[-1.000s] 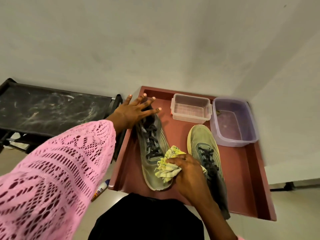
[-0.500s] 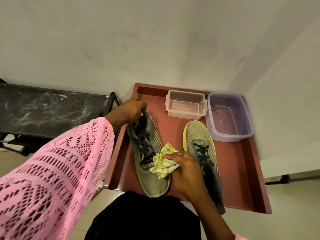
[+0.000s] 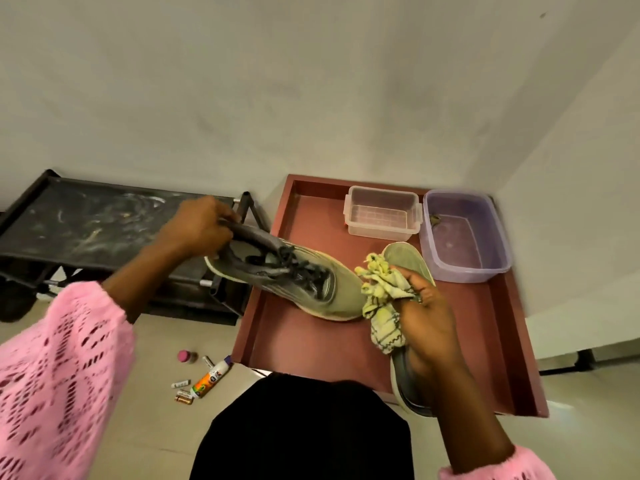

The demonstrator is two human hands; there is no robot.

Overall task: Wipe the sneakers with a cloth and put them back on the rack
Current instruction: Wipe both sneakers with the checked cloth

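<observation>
My left hand (image 3: 199, 226) grips the heel of a grey-green sneaker (image 3: 294, 282) and holds it lifted over the left edge of the red-brown tray table (image 3: 304, 344), toe pointing right. My right hand (image 3: 426, 320) holds a bunched yellow-green cloth (image 3: 381, 299) just beside that sneaker's toe. The second sneaker (image 3: 405, 258) lies on the tray under my right hand and is mostly hidden by it. The black shoe rack (image 3: 86, 223) stands to the left, its top shelf dusty and bare.
A clear plastic box (image 3: 381, 213) and a purple tub (image 3: 464, 237) sit at the back of the tray. On the floor by the tray's near-left corner lie a small tube (image 3: 211, 377), batteries (image 3: 181, 389) and a pink-capped bottle (image 3: 187, 356). White walls close the back and right.
My left hand closed on the left sneaker's heel, lifted it off the tray and swung it leftward, toe to the right. My right hand with the cloth came off that sneaker and moved right.
</observation>
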